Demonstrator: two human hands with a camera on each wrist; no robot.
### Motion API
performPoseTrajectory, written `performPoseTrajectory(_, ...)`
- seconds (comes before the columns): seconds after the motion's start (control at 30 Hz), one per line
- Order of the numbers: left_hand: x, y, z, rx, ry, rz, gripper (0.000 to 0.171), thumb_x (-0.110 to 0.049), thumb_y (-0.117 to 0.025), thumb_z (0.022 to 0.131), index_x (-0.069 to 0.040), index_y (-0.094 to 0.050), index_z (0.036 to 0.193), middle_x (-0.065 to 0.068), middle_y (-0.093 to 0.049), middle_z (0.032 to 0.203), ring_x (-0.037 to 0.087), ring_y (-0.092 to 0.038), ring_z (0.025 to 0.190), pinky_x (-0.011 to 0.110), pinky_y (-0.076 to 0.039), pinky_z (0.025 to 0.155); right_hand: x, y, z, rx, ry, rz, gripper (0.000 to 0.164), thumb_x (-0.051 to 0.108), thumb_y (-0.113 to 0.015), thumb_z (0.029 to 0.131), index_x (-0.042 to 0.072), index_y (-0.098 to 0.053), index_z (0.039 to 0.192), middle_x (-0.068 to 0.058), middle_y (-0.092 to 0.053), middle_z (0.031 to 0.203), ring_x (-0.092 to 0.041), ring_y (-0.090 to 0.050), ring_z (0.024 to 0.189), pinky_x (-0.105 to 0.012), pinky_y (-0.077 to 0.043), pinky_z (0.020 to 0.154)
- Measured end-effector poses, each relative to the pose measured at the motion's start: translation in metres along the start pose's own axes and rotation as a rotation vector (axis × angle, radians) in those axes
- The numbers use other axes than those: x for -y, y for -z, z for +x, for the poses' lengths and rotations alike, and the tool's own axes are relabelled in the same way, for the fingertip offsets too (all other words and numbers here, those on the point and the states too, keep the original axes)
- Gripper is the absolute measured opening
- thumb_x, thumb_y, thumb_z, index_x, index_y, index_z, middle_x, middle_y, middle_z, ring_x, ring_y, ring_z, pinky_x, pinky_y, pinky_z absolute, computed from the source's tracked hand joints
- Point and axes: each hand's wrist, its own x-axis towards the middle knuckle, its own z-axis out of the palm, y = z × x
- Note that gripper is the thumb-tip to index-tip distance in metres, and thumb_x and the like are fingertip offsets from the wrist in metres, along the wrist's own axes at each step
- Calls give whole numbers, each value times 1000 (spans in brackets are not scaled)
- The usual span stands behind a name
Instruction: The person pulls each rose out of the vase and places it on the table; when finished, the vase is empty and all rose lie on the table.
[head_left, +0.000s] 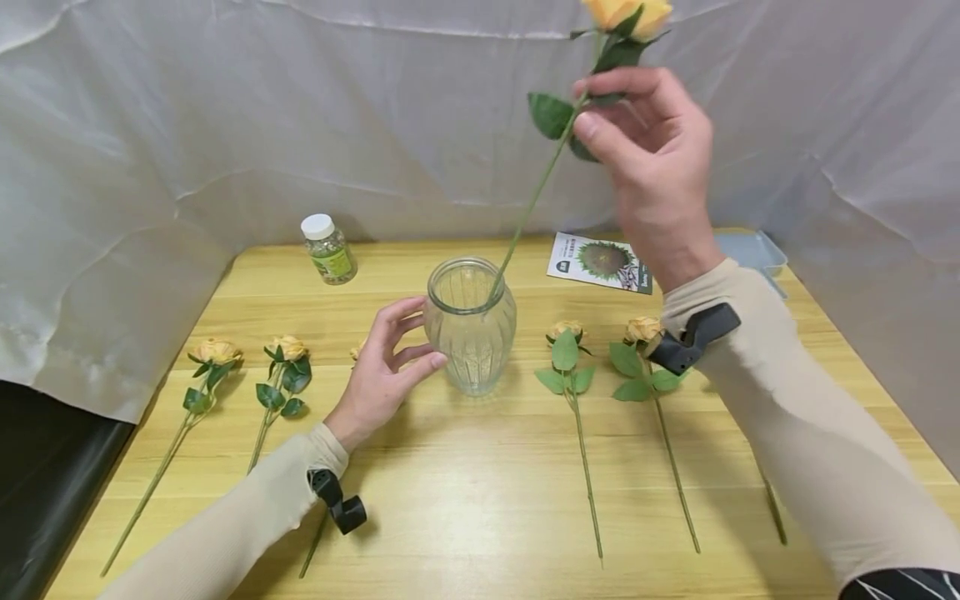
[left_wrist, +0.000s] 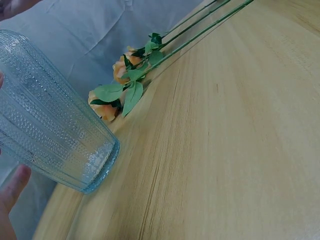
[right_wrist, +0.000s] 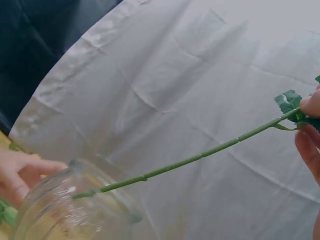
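A clear ribbed glass vase (head_left: 474,346) stands upright on the table. My left hand (head_left: 386,367) holds its left side, the fingers curved along the glass and the thumb toward the front; the left wrist view shows only parts of the fingers beside the vase (left_wrist: 55,115). Above and to the right, my right hand (head_left: 660,150) pinches an artificial yellow rose (head_left: 630,18) by its stem between thumb and fingers, just below the bloom. The stem (right_wrist: 185,161) slants down to the left, its lower end inside the vase's mouth.
Several more roses lie on the wooden table (head_left: 480,500), including one (head_left: 213,354) at far left and one (head_left: 567,358) right of the vase. Toward the back are a white-capped jar (head_left: 330,254), a printed packet (head_left: 596,262) and a clear plastic tray (head_left: 757,250). Grey cloth (head_left: 420,125) hangs behind.
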Motion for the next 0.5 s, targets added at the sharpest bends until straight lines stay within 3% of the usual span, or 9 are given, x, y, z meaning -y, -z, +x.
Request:
performPoseTrajectory(0.23,1,0,0,2,-4,-2,78,12,-75,96,-6,-37,161,4,-45,162,23,-49,148,32,-60,112,22,4,15,-183,43,167,30,-30,-69,84,-12,-65,107,-25,-69,107,-31,-69,94,-33,-64,79)
performPoseTrajectory(0.5,2,0,2,5,3,-10,77,11,-74,96,-6,-37,162,3,-44,163,23,-49,148,31,-60,113,43,34,22,-199,148,92,29,-26,-72,86,-13,-64,111,-26,-65,107,-32,-66,91,-33,-64,72)
